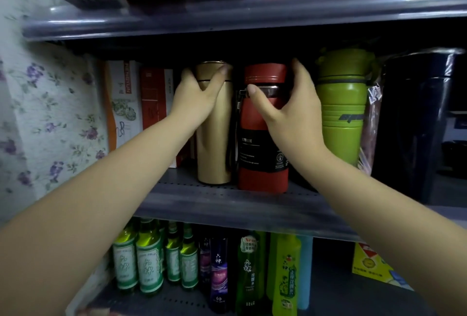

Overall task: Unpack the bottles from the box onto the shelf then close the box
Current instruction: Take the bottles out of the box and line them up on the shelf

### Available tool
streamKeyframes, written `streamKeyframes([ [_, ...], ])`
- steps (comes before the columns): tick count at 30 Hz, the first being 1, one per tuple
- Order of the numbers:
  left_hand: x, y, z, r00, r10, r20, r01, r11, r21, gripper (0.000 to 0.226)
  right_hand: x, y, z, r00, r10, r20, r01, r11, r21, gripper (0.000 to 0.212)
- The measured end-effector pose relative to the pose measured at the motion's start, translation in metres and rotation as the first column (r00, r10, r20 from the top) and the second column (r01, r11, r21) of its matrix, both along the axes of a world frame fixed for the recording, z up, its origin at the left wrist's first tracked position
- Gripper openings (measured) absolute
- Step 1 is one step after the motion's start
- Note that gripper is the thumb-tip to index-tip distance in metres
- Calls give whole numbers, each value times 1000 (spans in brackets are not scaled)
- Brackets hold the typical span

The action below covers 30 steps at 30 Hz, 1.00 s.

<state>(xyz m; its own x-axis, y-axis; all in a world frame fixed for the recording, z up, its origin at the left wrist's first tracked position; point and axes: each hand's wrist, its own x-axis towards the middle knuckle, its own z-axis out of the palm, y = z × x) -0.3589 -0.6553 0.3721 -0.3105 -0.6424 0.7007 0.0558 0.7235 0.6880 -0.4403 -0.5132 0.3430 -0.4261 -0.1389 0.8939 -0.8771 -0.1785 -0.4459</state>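
Observation:
Two bottles stand upright side by side on the middle grey shelf. My left hand wraps the upper part of the gold bottle, thumb across its lid. My right hand grips the red bottle near its lid; the bottle has a black label and a dark strap on its left side. Both bottles rest on the shelf board. The box is out of view.
A green sports bottle stands right of the red one, then a black appliance. Cartons stand left of the gold bottle. Several green and purple bottles fill the lower shelf. The upper shelf overhangs closely.

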Motion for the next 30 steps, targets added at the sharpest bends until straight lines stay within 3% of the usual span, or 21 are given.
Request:
streamKeyframes([
  [4, 22, 4, -20, 999, 32, -1, -32, 998, -53, 70, 14, 20, -11, 996, 35, -88, -44, 994, -99, 66],
  [8, 58, 13, -64, 994, 14, -107, -14, 1000, 3, 53, 42, 35, -46, 940, 332, -79, -340, 934, -114, 46],
  [12, 113, 38, -124, 976, 117, -181, -114, 993, 27, 38, 77, 31, -96, 739, 670, 68, -672, 741, 6, 39],
  [17, 198, 73, -224, 932, 357, -66, -353, 934, 59, 41, 127, 14, -162, 373, 844, 386, -921, 386, 47, 30],
  [19, 234, 90, -268, 870, 490, 61, -493, 864, 103, 45, 155, 11, -192, 227, 840, 492, -971, 236, 45, 29],
  [23, 301, 137, -356, 705, 667, 240, -708, 678, 195, 45, 217, 18, -253, 64, 785, 616, -992, -17, 124, 31],
  [27, 357, 195, -442, 563, 714, 416, -823, 437, 362, 50, 282, 37, -318, -112, 651, 751, -967, -245, 69, 36],
  [30, 390, 234, -499, 493, 695, 524, -857, 281, 433, 62, 329, 53, -368, -166, 536, 827, -933, -357, 44, 41],
])
